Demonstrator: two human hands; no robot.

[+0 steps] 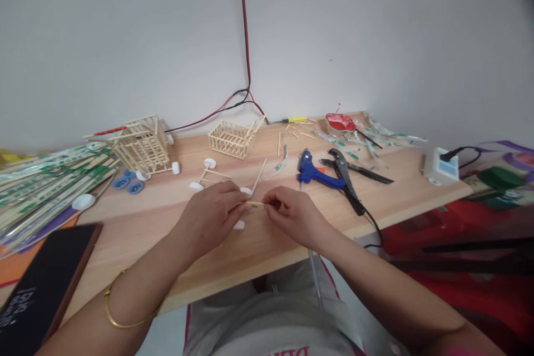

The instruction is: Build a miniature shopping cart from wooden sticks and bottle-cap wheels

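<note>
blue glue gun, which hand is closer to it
Right. The right hand pinches a thin stick close beside the blue glue gun; the left hand holds the stick's other end, farther off.

Soft, even light, no glare.
The wall (125, 39) reads flat grey, shadows on the tabletop (167, 217) are faint, the top-right corner darkens, and edges bow.

Seen from a single head-worn camera, facing forward and down across the wooden table (146, 217) toward the grey wall (125, 39) in the upper half. Very near: left hand (211, 211) and right hand (292, 212) at frame centre, forearms entering from both lower corners.
</note>
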